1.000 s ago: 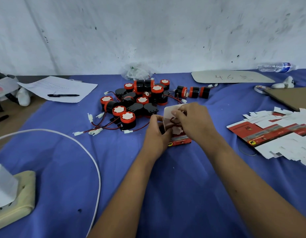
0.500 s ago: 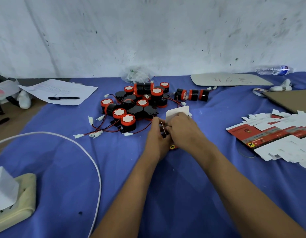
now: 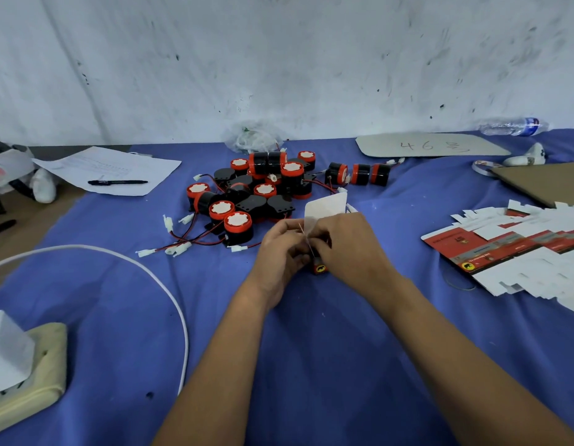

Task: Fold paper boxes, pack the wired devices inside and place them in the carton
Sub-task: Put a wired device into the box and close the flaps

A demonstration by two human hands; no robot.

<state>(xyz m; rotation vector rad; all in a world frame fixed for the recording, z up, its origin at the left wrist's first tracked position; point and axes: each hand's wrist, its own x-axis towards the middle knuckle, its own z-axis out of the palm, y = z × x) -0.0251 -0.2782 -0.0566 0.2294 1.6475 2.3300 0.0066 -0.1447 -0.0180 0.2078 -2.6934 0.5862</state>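
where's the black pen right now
In the head view the black pen lies at far left on the white sheet of paper, left of the pile of wired devices.

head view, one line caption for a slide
Both hands fold a small red paper box beside a pile of wired devices.

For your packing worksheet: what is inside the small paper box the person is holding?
Cannot tell. Both hands, left hand and right hand, cover the paper box; only its white flap and a red corner show. Thin wires run between the hands.
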